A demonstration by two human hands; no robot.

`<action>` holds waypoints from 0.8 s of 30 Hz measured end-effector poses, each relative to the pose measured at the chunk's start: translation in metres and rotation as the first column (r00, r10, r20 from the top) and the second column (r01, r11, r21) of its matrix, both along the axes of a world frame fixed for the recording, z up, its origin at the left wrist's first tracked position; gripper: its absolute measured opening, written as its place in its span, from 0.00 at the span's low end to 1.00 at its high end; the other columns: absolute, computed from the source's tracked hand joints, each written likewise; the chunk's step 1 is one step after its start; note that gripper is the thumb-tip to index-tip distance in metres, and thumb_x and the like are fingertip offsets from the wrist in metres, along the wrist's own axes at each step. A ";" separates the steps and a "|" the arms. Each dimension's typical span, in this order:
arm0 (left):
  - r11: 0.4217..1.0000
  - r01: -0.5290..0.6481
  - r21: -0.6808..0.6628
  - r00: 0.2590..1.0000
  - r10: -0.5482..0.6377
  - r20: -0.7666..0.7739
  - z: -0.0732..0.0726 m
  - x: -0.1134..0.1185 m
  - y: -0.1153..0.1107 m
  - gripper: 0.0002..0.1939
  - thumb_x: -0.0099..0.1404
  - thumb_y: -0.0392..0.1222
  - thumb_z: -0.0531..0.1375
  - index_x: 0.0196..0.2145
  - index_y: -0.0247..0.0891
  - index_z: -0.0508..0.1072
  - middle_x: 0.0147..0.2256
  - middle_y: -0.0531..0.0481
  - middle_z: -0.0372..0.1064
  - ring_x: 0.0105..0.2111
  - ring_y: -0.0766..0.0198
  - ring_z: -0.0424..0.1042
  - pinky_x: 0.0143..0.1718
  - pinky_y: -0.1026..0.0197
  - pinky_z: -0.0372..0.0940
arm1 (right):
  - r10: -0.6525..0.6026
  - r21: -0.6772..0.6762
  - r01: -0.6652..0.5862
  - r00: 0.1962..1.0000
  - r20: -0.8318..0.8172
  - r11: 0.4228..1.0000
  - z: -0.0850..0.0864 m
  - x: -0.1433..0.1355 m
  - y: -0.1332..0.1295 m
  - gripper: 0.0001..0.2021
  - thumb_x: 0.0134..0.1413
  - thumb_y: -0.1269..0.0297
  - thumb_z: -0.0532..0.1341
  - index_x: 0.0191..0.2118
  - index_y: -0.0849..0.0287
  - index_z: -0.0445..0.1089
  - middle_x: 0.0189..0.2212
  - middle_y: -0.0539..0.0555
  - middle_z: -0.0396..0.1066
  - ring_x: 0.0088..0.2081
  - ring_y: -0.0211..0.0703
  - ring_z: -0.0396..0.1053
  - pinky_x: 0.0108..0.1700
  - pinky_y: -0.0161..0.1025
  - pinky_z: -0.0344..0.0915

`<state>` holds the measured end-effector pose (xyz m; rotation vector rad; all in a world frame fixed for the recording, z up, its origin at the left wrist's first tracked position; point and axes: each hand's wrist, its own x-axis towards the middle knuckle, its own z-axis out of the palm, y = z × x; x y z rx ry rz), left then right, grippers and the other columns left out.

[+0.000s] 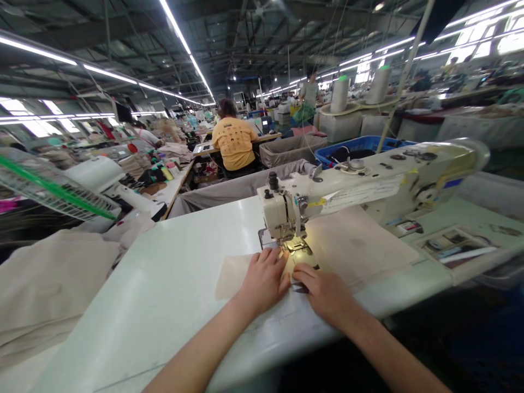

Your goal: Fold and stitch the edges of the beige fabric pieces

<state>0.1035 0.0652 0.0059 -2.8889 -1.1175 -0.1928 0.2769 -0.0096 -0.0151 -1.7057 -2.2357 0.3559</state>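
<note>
"State of the hands?"
"Left hand (266,278) flat, fingers extended, pressing pale cloth (232,275) at the sewing machine (282,210). Right hand (329,292) part-curled; grip indeterminable."
"Reason?"
"Presumably steadying cloth near the needle."
"Clearance?"
"Bench (180,256) open leftward; larger panel (360,245) occupies the right; forearms cross the front edge."

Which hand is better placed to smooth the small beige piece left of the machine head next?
Probably the left hand: it rests on the beige piece, while the right hand sits farther right.
</note>
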 end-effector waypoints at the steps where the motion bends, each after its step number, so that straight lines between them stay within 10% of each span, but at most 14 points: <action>1: 1.000 0.002 0.001 1.000 -0.002 -0.002 0.000 0.000 0.001 0.22 0.70 0.44 0.56 0.60 0.39 0.65 0.58 0.42 0.66 0.54 0.48 0.64 0.51 0.47 0.63 | -0.002 0.001 0.002 1.000 0.002 1.000 0.001 0.000 0.001 0.20 0.59 0.81 0.50 0.49 0.58 0.72 0.50 0.52 0.73 0.42 0.46 0.74 0.40 0.37 0.66; 15: 0.969 0.246 0.008 0.963 -0.245 0.112 -0.013 -0.011 -0.023 0.13 0.73 0.36 0.50 0.47 0.32 0.73 0.45 0.41 0.73 0.47 0.53 0.70 0.48 0.52 0.72 | 0.033 -0.009 -0.033 0.999 0.001 0.999 -0.005 0.005 -0.008 0.29 0.55 0.81 0.50 0.61 0.58 0.67 0.62 0.56 0.66 0.49 0.48 0.74 0.51 0.42 0.69; 24: 0.971 0.241 0.001 0.964 -0.239 0.112 -0.007 -0.010 0.009 0.14 0.74 0.38 0.50 0.39 0.35 0.75 0.40 0.42 0.72 0.43 0.54 0.71 0.47 0.51 0.72 | 0.006 0.007 -0.006 0.999 -0.032 1.000 0.008 0.002 0.016 0.20 0.64 0.76 0.50 0.56 0.56 0.71 0.56 0.55 0.71 0.50 0.48 0.73 0.50 0.39 0.68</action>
